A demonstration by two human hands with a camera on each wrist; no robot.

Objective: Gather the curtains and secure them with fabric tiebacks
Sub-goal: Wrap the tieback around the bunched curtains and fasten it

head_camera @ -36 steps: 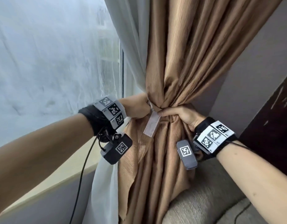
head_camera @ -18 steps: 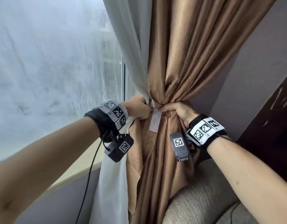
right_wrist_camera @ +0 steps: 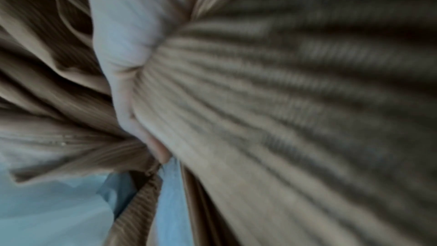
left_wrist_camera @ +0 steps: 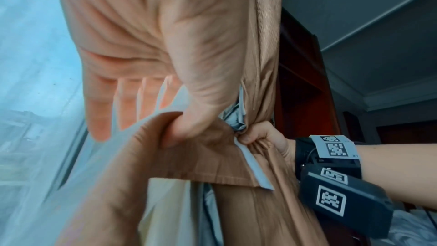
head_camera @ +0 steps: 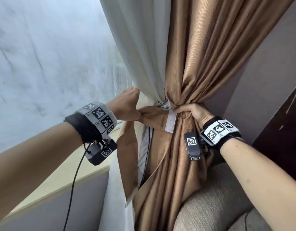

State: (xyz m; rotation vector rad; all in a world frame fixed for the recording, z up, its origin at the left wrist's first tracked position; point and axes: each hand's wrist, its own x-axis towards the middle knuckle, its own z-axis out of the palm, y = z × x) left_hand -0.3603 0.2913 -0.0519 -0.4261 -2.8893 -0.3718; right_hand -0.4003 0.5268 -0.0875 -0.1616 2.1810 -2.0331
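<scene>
Nearest, lower right of the head view, the right hand [head_camera: 192, 112] is fisted tight around the bunched brown curtain [head_camera: 202, 47]. Centre frame, the left hand [head_camera: 127, 105] pinches the brown fabric tieback [head_camera: 154, 119], its pale fastening strip [head_camera: 171, 121] facing out and unfastened. Behind, the white sheer [head_camera: 140, 47] hangs gathered too. Curtains look gathered; closing the tieback remains.

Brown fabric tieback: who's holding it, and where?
Left hand grips the brown fabric tieback along its free strap, short of the white-strip end. Right hand grips the gathered brown ribbed curtain at its cinched waist.
</scene>
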